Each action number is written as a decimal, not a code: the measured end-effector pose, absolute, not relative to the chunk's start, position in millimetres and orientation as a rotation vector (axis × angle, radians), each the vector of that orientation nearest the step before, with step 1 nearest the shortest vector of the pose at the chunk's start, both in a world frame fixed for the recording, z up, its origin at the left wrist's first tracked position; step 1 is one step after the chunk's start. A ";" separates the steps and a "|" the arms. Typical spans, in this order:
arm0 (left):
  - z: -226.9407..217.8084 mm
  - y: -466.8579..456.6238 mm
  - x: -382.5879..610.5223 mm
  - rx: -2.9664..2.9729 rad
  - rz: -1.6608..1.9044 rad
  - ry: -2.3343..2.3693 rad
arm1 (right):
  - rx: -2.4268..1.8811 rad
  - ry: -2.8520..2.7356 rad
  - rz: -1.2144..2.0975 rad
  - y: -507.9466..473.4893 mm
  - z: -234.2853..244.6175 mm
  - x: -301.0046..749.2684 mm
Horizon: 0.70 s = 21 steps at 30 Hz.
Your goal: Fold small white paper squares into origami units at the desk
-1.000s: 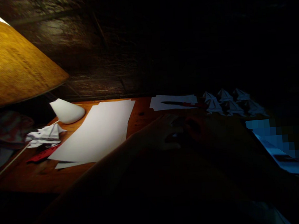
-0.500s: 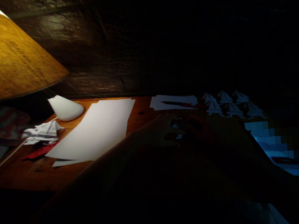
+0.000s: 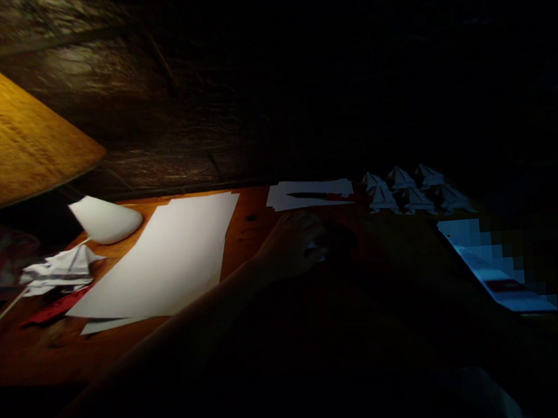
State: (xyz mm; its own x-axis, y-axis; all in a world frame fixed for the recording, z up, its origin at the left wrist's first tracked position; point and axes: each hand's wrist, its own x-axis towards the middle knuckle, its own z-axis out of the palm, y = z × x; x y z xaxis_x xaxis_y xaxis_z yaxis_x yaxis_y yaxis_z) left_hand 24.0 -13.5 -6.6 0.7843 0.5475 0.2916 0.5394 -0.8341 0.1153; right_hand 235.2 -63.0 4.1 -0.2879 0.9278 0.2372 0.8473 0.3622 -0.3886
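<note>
In the dim middle of the table, my left hand (image 3: pixel 295 241) has its fingers curled around a small folded piece of paper (image 3: pixel 317 250), of which only a pale bit shows. My right hand (image 3: pixel 349 241) is close on the other side, sunk in shadow, and its fingers cannot be made out. Beyond my hands lies a knife (image 3: pixel 324 196) with a dark blade and a red handle, on a small stack of cut paper (image 3: pixel 278 196). Several folded paper figures (image 3: pixel 412 198) stand in two rows to the right of it.
Large white sheets (image 3: pixel 167 256) lie left of my hands. A lamp with a tan shade (image 3: pixel 22 139) and white base (image 3: pixel 106 221) lights that side. Near it are crumpled paper (image 3: pixel 61 270) and a red object (image 3: pixel 55 308). A blue-lit screen (image 3: pixel 481 270) glows at right.
The view has shifted, so most things sit further left. The fingers of my left hand look more closed around the paper, and less of the paper shows. My right hand is darker.
</note>
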 end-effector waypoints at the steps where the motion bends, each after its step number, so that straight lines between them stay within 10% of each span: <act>1: -6.4 -14.9 24.4 2.939 0.511 0.912 | -1.552 -2.223 0.262 -63.5 4.5 234.9; 21: -1.2 -17.6 26.4 2.959 0.419 0.909 | -1.732 -2.570 -0.048 -78.0 14.6 217.5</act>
State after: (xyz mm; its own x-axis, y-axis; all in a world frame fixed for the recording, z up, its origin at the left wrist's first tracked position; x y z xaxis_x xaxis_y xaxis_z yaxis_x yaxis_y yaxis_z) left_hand 26.4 -17.6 -1.2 0.7946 0.5537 0.2491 0.5488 -0.8305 0.0953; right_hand 217.5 -78.0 14.6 -0.3751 0.9255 0.0520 0.9268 0.3755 0.0024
